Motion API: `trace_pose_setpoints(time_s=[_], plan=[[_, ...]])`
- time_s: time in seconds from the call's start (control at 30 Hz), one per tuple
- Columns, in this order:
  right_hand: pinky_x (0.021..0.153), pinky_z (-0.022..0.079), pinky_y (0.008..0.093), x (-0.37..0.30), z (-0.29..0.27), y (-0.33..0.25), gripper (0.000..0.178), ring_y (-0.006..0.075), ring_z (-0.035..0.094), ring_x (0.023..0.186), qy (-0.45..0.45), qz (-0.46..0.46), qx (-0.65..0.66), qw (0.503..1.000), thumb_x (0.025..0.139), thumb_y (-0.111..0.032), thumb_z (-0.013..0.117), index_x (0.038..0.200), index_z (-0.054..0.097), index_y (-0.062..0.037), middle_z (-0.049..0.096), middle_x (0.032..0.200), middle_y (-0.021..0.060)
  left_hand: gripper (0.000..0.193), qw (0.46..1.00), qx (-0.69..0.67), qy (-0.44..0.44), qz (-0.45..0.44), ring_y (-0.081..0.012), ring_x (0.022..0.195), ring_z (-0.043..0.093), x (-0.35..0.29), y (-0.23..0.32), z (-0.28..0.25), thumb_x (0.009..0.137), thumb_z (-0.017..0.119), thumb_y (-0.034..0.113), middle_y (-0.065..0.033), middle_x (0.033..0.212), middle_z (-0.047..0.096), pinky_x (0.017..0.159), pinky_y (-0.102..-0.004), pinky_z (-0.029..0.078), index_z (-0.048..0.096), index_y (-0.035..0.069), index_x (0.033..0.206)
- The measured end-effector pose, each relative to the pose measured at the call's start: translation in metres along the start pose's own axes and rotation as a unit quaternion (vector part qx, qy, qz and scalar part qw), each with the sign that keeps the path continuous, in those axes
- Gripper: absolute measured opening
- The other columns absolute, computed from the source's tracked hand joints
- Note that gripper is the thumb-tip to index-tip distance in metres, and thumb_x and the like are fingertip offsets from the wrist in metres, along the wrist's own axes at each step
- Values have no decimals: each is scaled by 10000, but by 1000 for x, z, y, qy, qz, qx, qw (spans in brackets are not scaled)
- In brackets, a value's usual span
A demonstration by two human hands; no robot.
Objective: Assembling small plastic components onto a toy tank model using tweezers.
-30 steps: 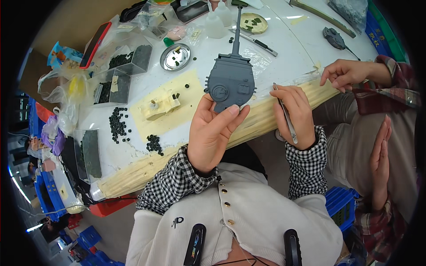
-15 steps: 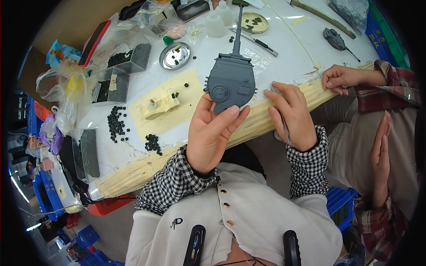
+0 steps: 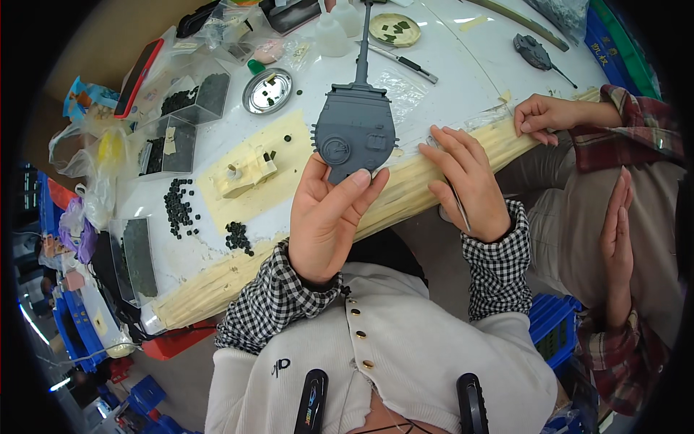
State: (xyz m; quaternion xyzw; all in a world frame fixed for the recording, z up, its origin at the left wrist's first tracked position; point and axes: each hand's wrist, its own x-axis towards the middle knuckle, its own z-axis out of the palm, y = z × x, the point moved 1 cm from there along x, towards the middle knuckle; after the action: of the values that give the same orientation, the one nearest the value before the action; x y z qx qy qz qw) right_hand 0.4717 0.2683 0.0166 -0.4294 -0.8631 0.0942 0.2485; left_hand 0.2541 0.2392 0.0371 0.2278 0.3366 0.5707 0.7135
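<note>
A grey model tank turret with a long barrel points away from me over the table edge. My left hand is closed on its near end, thumb on top. To the right, apart from the turret, my right hand holds slim metal tweezers. They run under its fingers and are partly hidden. Beyond my left hand, a cream-coloured model part lies on a pale yellow sheet. Small black pieces are heaped near the table edge, with another group farther left.
A round metal dish, a yellowish dish of green bits, and a craft knife lie farther back. Clear boxes stand left. At right are a smaller grey turret and another person's hand on the table edge.
The whole view has shifted slightly, so the table things sit farther left. Both hands keep their holds on the turret and tweezers; the right fingers have moved a little.
</note>
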Motion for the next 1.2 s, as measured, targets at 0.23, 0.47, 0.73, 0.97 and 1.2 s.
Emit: trace_pose_setpoints(time_s=[0.23,0.47,0.73,0.97,1.2], plan=[[893,453,417,0,-1,12,521,354,554,995,91,-7,90,992,957,-410,515,1202,607,41,621,1091,189,403,999,-36,-5,-11,-190,1188,566,2,1,1,939,542,-31,-102,1282,541,1069,-381,465,396,-3,1313],[801,479,380,9,5,10,292,324,591,878,153,27,108,982,865,-143,667,1085,659,50,665,941,169,385,997,-46,-28,-49,-199,1195,571,6,0,6,967,532,25,-122,1272,567,1069,-353,464,397,-5,1326],[771,478,375,8,17,10,277,292,594,837,200,6,37,979,795,-105,727,1035,678,24,654,881,127,359,990,-75,-48,-105,-232,1209,564,25,-3,30,1002,524,145,-157,1283,565,1051,-311,478,459,-56,1293],[750,488,366,5,15,7,184,287,604,811,265,71,130,953,864,-48,629,1029,661,28,649,877,133,361,998,-28,-32,-46,-205,1101,609,53,-9,54,952,616,100,-145,1168,609,996,-322,505,450,-63,1228],[695,462,329,12,6,15,355,238,554,720,302,91,178,932,912,-20,561,1262,609,6,590,756,114,492,994,97,3,43,-178,1067,595,49,-9,53,899,673,44,-141,1174,582,971,-314,507,383,-50,1285]])
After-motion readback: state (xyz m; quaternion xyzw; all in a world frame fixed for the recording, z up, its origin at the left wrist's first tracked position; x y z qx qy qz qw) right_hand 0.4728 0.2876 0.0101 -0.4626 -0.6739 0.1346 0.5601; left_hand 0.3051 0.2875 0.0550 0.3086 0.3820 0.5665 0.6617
